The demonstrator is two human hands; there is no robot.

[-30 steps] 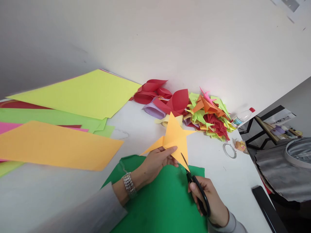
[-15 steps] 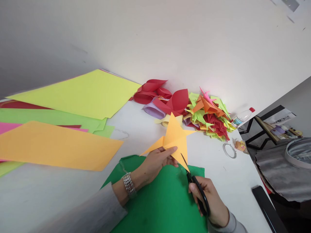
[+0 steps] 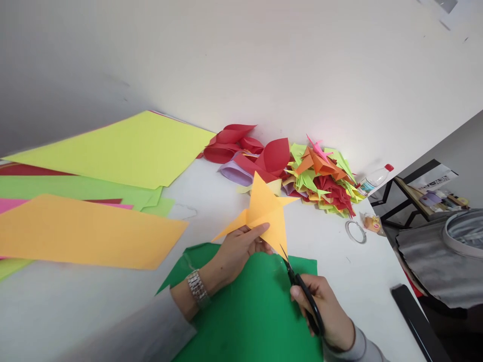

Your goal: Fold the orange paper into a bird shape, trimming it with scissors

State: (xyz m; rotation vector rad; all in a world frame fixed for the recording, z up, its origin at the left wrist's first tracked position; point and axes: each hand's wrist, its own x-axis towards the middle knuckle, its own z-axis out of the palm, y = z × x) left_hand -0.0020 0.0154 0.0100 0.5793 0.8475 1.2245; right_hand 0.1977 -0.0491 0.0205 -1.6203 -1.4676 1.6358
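Head view: nearest us, a green sheet (image 3: pixel 245 311) spreads on the near side of the paper star (image 3: pixel 264 201), beneath both our hands, perhaps to give the work a backing. Our right hand (image 3: pixel 324 306), near and to the right of the star, has its grip wrapped around the handles of the black scissors (image 3: pixel 301 286). The blades angle away from us onto the star's nearest point; we judge that this aim lets them follow the paper's edge. How far apart the blades stand, we cannot tell.

Our left hand (image 3: pixel 236 251) reaches in from the star's near left, its grip pinching the paper, thumb on top and fingers below, probably to keep the sheet firm while leaving that point free. The star itself is held up over the white worktop (image 3: pixel 358 271), just beyond the green sheet.

Left of the star lies an orange sheet (image 3: pixel 86 231), with a yellow sheet (image 3: pixel 124 151) beyond it, both likely laid flat to stay uncreased. Beyond the star are curled red pieces (image 3: pixel 230 136), and to their right a heap of cut paper (image 3: pixel 328 176), seemingly gathered away from the scissors. A bottle (image 3: pixel 373 180) leans farther right of the star, beyond a packet (image 3: pixel 372 223).
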